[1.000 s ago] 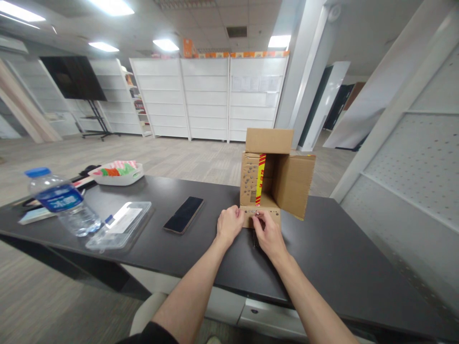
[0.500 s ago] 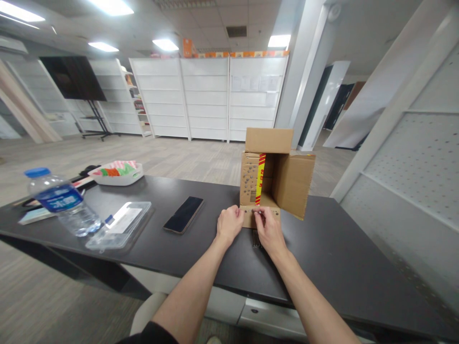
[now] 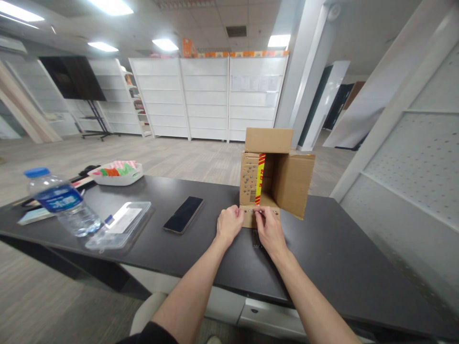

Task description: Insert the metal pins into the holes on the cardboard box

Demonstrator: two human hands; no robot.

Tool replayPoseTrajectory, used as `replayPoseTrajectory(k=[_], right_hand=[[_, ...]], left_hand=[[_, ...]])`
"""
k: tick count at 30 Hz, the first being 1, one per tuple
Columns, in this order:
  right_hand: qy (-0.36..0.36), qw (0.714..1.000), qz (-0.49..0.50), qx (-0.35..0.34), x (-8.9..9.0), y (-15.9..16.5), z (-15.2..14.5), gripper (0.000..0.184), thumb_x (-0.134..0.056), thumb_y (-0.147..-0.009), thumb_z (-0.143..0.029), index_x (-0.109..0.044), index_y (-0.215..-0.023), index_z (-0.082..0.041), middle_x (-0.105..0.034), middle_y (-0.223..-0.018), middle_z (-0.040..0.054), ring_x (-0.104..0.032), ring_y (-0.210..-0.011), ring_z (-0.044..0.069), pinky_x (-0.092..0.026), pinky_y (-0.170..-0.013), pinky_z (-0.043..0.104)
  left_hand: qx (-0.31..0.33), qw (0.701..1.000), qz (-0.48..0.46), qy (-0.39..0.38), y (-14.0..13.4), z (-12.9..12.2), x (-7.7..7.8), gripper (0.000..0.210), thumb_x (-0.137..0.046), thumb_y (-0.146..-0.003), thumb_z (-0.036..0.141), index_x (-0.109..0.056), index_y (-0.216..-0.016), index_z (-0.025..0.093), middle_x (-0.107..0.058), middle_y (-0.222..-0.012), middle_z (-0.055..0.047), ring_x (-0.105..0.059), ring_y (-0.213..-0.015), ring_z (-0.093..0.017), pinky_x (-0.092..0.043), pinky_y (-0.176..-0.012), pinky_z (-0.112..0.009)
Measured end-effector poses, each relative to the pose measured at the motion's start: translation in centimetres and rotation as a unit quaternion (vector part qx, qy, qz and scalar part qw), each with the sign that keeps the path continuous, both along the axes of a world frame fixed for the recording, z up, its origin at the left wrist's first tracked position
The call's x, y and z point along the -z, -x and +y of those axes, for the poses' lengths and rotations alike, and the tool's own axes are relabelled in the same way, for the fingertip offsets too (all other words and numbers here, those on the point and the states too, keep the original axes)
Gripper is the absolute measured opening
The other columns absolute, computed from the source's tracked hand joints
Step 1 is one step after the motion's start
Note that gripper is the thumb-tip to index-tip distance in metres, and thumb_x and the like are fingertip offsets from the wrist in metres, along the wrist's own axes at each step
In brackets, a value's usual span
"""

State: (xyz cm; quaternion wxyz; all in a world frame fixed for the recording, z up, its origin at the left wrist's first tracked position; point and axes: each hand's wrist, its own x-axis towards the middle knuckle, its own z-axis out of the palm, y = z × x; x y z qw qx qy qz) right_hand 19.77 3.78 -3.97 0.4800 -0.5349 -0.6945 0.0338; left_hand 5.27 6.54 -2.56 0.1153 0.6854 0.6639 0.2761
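Your left hand (image 3: 229, 225), fingers curled together, rests against the near flap (image 3: 251, 216) of the open box (image 3: 276, 179), which lies on its side on the table (image 3: 337, 258). Your right hand (image 3: 269, 231) pinches a small item at the flap's edge; what it is cannot be told. A phone (image 3: 183, 214) lies left, near the box.

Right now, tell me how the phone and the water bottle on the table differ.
The phone lies flat, face up; the water bottle lies on its side and bulges higher. The phone is dark and opaque; the water bottle is clear, with a blue cap and label. The phone sits closer to the left hand at the cardboard box; the water bottle is out by the table's left end. Both rest untouched on the table.
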Motion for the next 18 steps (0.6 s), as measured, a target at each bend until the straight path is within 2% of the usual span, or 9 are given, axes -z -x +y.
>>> replayPoseTrajectory(k=[18], right_hand=[[-0.008,1.0,-0.019,-0.007,-0.35,-0.01,0.15,0.021,-0.036,-0.096,-0.03,-0.056,-0.098,-0.021,-0.065,-0.093,0.0083,-0.06,-0.09,0.022,-0.045,-0.081,0.035]], left_hand=[[-0.004,1.0,0.002,0.014,-0.08,-0.23,-0.46,0.029,-0.041,-0.087,0.032,-0.061,-0.07,0.021,-0.065,-0.07,-0.006,-0.056,-0.063,-0.017,-0.026,-0.057,-0.027]])
